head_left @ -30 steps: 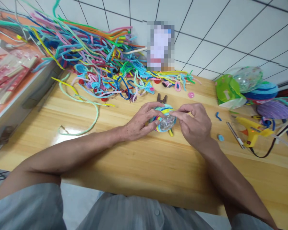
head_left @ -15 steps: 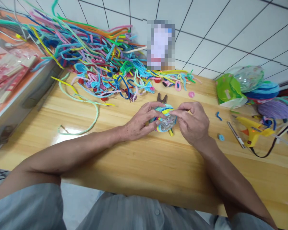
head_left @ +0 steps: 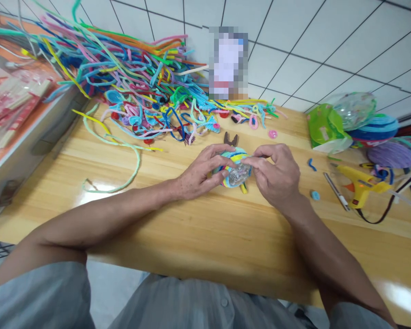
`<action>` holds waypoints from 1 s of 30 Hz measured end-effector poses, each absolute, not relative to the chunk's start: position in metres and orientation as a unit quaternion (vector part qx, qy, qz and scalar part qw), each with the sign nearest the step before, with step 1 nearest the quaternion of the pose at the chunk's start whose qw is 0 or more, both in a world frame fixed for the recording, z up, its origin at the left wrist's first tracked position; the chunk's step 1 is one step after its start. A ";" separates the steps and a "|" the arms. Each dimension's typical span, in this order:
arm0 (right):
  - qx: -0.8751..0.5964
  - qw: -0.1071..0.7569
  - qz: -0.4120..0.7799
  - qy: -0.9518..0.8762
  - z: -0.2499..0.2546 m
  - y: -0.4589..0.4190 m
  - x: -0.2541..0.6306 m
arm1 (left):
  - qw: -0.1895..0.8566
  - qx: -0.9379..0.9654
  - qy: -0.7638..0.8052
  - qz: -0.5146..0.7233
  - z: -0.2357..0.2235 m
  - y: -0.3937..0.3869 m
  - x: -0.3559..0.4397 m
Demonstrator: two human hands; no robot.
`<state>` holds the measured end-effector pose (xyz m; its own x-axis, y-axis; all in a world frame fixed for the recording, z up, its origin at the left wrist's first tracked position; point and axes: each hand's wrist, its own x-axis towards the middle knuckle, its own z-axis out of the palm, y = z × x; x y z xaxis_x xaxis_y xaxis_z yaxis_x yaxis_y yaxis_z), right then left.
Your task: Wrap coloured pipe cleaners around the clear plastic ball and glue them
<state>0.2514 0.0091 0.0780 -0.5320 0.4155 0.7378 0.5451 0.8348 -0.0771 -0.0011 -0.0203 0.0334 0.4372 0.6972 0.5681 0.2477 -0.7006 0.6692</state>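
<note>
Between my hands is a round, clear piece, partly covered with bands of light blue, yellow and dark blue pipe cleaner. My left hand grips it from the left, fingers over its top and thumb along its near side. At its right edge, my right hand is closed in a pinch; whatever lies between those fingertips is too small to make out. Just behind the piece, the dark jaws of a pliers-like tool show, the rest hidden. A yellow end sticks out below the piece.
Loose pipe cleaners are heaped at the back left. On the right lie a yellow glue gun, a slim pen-like cutter and a small blue coil. A green packet stands behind them, beside a purple wrapped dome.
Both hands stay at the round piece with almost the same grip. My right hand has shifted very slightly; the view has moved a little.
</note>
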 end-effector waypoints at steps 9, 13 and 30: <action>-0.283 0.379 -0.089 -0.876 0.079 0.009 0.254 | 0.248 0.810 0.291 0.445 0.035 -0.022 -0.001; -0.295 0.381 -0.072 -0.873 0.081 0.009 0.254 | 0.254 0.809 0.273 0.454 0.036 -0.022 -0.001; -0.277 0.409 -0.073 -0.866 0.068 0.008 0.253 | 0.239 0.814 0.289 0.443 0.034 -0.022 -0.002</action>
<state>0.2533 0.0084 0.0685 -0.5118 0.4203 0.7493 0.5396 0.8359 -0.1004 -0.0018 -0.0217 0.0340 0.4395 0.6831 0.5832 0.2587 -0.7181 0.6461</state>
